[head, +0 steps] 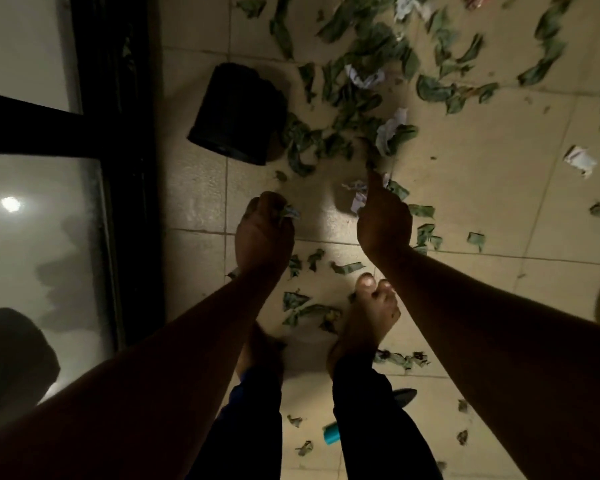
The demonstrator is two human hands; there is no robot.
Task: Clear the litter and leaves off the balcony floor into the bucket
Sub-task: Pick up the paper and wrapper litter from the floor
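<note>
Tiled balcony floor (482, 188), dim, glass door with dark frame (125, 168) along the left. Leaves (361, 81) and paper scraps (579, 161) spread mostly ahead and to the right, thickest past the hands. Black bucket (238, 114) stands ahead-left by the door frame, mouth not visible from here. Left hand (264, 233) is nearer the bucket, fingers curled round a small wad of leaf and paper (290, 213); bucket lies straight ahead of it, slightly left. Right hand (383, 220) is curled with the index finger out, tip touching or just above a leaf (371, 164) by a crumpled scrap (357, 195); can't tell whether it holds anything. Bare feet (364, 317) below, small blue object (331, 438) near the legs.
</note>
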